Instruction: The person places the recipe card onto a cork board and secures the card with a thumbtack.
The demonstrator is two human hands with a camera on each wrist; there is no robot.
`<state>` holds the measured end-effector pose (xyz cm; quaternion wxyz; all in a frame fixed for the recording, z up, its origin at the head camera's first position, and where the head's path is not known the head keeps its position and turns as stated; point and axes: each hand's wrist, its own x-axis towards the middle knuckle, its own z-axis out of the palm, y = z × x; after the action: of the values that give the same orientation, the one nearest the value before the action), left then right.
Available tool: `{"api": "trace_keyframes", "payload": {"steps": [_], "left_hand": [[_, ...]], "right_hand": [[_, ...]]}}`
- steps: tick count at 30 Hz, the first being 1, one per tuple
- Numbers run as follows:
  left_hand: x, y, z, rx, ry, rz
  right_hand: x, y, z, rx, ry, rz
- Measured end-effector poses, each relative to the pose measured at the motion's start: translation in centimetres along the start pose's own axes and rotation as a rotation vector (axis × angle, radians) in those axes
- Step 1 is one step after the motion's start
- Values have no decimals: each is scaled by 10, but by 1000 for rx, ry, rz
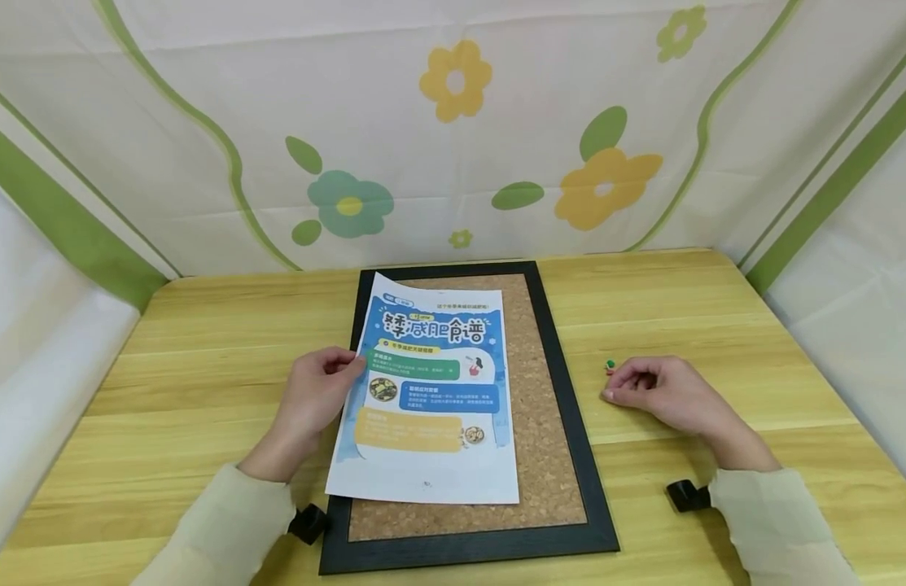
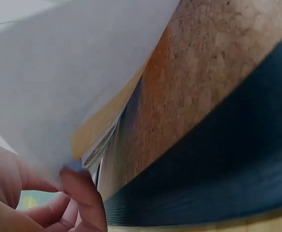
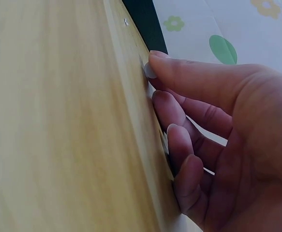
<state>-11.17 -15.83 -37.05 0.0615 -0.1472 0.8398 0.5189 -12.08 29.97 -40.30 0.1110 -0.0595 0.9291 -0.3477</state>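
A printed sheet of paper (image 1: 438, 480) with blue, green and yellow text blocks lies over a cork board (image 1: 544, 407) in a black frame. My left hand (image 1: 321, 395) pinches the sheet's left edge between thumb and fingers. In the left wrist view the sheet (image 2: 73, 67) rises off the cork (image 2: 194, 67). To the right of the board, my right hand (image 1: 661, 395) is low at the wooden table, fingers curled. Between its thumb and forefinger shows a small pale round thing (image 3: 150, 71), too little seen to name. Tiny green and red pieces, perhaps pushpins (image 1: 610, 366), lie beside its fingertips.
The board's black frame (image 1: 467, 557) spans the middle of the wooden table (image 1: 189, 382). A white flowered cloth (image 1: 394, 106) hangs along the back, with more cloth at both sides. Black wrist mounts (image 1: 689, 495) sit at both sleeves.
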Motion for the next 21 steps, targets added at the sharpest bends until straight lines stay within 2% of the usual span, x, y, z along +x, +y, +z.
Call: {"api": "trace_keyframes", "payload": {"steps": [6,10,15,21], "left_hand": [[9,-8,-10,38,-70,25],[13,-10,-15,87,-134,70],[16,-5,-20,174,-186,151],[18,-7,-22,307,-206,294]], "right_hand": [[-9,-15,15,5,28,34],[-13,-23,23,1,45,47],[-13,-24,25,-1,49,58],[-14,-25,28,-8,56,62]]}}
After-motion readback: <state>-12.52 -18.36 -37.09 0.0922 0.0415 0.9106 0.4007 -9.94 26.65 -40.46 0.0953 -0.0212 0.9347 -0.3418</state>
